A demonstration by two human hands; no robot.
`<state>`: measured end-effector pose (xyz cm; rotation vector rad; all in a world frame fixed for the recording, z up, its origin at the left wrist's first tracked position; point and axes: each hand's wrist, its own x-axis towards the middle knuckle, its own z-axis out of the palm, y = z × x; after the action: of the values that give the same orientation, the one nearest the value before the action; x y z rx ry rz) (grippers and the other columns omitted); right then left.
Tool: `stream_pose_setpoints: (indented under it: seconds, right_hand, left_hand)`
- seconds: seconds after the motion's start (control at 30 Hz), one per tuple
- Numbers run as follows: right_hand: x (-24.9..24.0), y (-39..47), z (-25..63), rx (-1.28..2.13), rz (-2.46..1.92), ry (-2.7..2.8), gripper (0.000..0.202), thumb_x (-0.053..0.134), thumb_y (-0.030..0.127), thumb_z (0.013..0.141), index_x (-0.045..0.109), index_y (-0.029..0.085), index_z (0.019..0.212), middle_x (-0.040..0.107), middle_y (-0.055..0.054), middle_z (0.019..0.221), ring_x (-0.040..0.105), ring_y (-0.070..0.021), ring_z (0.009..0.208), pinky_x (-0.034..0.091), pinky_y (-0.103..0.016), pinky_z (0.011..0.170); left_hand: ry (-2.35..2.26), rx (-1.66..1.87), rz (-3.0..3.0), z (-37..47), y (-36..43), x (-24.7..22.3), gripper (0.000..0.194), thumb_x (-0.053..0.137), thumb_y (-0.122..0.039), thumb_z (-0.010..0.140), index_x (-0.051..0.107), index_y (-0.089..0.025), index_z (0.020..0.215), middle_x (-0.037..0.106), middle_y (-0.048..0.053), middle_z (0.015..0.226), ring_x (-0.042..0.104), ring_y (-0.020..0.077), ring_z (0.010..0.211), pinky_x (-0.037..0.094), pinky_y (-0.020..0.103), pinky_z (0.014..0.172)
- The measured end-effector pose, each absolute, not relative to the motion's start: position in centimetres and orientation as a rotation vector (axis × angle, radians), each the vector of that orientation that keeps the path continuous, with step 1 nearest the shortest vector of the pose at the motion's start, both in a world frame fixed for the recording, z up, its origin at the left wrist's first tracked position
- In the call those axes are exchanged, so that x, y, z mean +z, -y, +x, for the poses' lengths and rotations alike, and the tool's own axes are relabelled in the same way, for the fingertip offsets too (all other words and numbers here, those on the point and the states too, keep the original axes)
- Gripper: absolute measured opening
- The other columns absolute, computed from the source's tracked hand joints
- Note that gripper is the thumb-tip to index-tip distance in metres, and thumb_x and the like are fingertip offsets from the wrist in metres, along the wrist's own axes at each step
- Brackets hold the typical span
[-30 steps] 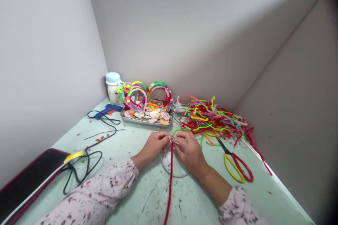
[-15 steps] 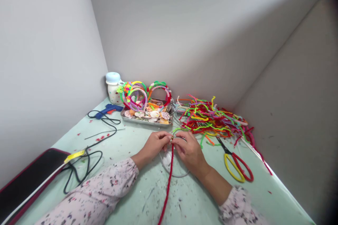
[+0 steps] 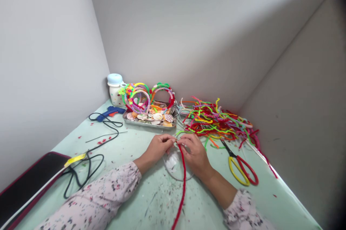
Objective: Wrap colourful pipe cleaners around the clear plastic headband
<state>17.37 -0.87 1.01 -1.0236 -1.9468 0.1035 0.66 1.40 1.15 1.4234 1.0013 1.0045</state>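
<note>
My left hand is closed in a pinch at the upper part of a thin grey headband, whose curve hangs toward me. A red pipe cleaner meets the headband between my two hands and trails down to the bottom edge of the view. My right hand pinches the pipe cleaner close to the left fingertips. The small spot where band and pipe cleaner join is mostly covered by my fingers. A whitish, clear-looking piece shows inside the headband's curve.
Behind my hands stands a metal tray of seashells with colourful wrapped headbands. Right of it lies a heap of pipe cleaners, then scissors. A blue glue gun with a black cord, a lidded jar and a black pad are left.
The red pipe cleaner's hanging length has swung to the right, and its upper end bends more to the right. My right fingers have shifted slightly; my left hand stays nearly still.
</note>
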Motion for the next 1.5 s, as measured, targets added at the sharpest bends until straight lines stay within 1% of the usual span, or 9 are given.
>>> stream_pose_setpoints:
  seconds: [0.2,0.63,0.83,0.97,1.1,1.17,1.23,1.3,1.5]
  right_hand:
    - [1.3,1.1,17.5,0.218,-1.047,1.923,0.015,0.055,0.016,0.084,0.066,0.023,0.091,0.06,-0.006,0.093,0.056,-0.0197,0.089,0.047,-0.034,0.077]
    - [0.8,0.7,17.7,0.175,-1.035,1.945,0.01,0.054,0.021,0.086,0.062,0.022,0.091,0.061,-0.006,0.089,0.056,-0.0202,0.086,0.047,-0.035,0.076]
    - [0.5,0.4,17.6,0.233,-1.042,1.911,0.008,0.053,0.021,0.086,0.061,0.021,0.086,0.06,-0.005,0.085,0.055,-0.0197,0.084,0.046,-0.034,0.075]
    - [0.7,0.4,17.5,0.364,-1.063,1.821,0.008,0.055,0.024,0.085,0.062,0.021,0.082,0.061,-0.004,0.081,0.057,-0.0187,0.08,0.047,-0.032,0.072]
    - [0.8,0.3,17.5,0.559,-1.118,1.71,0.01,0.059,0.028,0.081,0.064,0.019,0.078,0.064,-0.003,0.08,0.06,-0.018,0.079,0.047,-0.03,0.073]
    - [0.6,0.2,17.5,0.692,-1.131,1.64,0.014,0.06,0.032,0.08,0.065,0.018,0.078,0.065,-0.003,0.075,0.06,-0.0176,0.072,0.047,-0.03,0.067]
    - [0.3,0.0,17.5,0.827,-1.15,1.579,0.019,0.06,0.036,0.079,0.064,0.017,0.079,0.063,-0.001,0.067,0.057,-0.0163,0.062,0.045,-0.028,0.058]
    - [0.0,-0.1,17.6,0.926,-1.195,1.528,0.023,0.061,0.039,0.078,0.062,0.017,0.077,0.059,0.001,0.061,0.053,-0.0143,0.056,0.043,-0.026,0.055]
    - [-0.1,-0.2,17.6,0.999,-1.25,1.479,0.024,0.061,0.041,0.076,0.06,0.016,0.074,0.057,0.002,0.059,0.05,-0.0124,0.053,0.039,-0.024,0.053]
  left_hand:
    - [-1.008,1.014,1.465,0.7,-1.4,0.9,0.025,0.055,-0.035,0.076,0.067,-0.012,0.076,0.049,-0.004,0.053,0.039,0.0069,0.044,0.03,0.02,0.044]
    - [-1.041,1.007,1.551,1.0,-1.3,0.8,0.028,0.054,-0.037,0.077,0.067,-0.013,0.075,0.049,-0.004,0.054,0.04,0.0082,0.046,0.032,0.021,0.047]
    - [-1.004,1.012,1.557,1.0,-1.3,0.4,0.025,0.054,-0.034,0.078,0.066,-0.013,0.074,0.047,-0.004,0.054,0.04,0.0081,0.047,0.032,0.02,0.048]
    - [-0.991,1.009,1.548,1.1,-1.3,0.5,0.023,0.053,-0.033,0.079,0.064,-0.013,0.074,0.047,-0.004,0.054,0.04,0.0079,0.048,0.032,0.02,0.048]
    - [-0.985,0.996,1.576,1.0,-1.1,0.8,0.023,0.052,-0.032,0.08,0.064,-0.013,0.075,0.049,-0.004,0.057,0.04,0.0078,0.049,0.032,0.02,0.049]
    - [-0.981,0.993,1.593,1.0,-1.0,1.0,0.022,0.052,-0.031,0.08,0.064,-0.013,0.075,0.05,-0.003,0.058,0.041,0.0079,0.05,0.033,0.02,0.05]
    - [-0.977,0.997,1.599,0.9,-1.0,1.1,0.023,0.051,-0.031,0.08,0.064,-0.013,0.075,0.05,-0.003,0.058,0.042,0.0081,0.051,0.034,0.019,0.05]
    - [-0.965,0.995,1.59,0.8,-0.9,1.1,0.023,0.051,-0.031,0.081,0.064,-0.013,0.076,0.05,-0.003,0.058,0.042,0.0083,0.051,0.034,0.019,0.05]
    - [-0.926,0.971,1.53,0.9,-0.8,0.8,0.018,0.054,-0.026,0.077,0.064,-0.013,0.085,0.053,-0.003,0.062,0.043,0.0075,0.05,0.036,0.019,0.049]
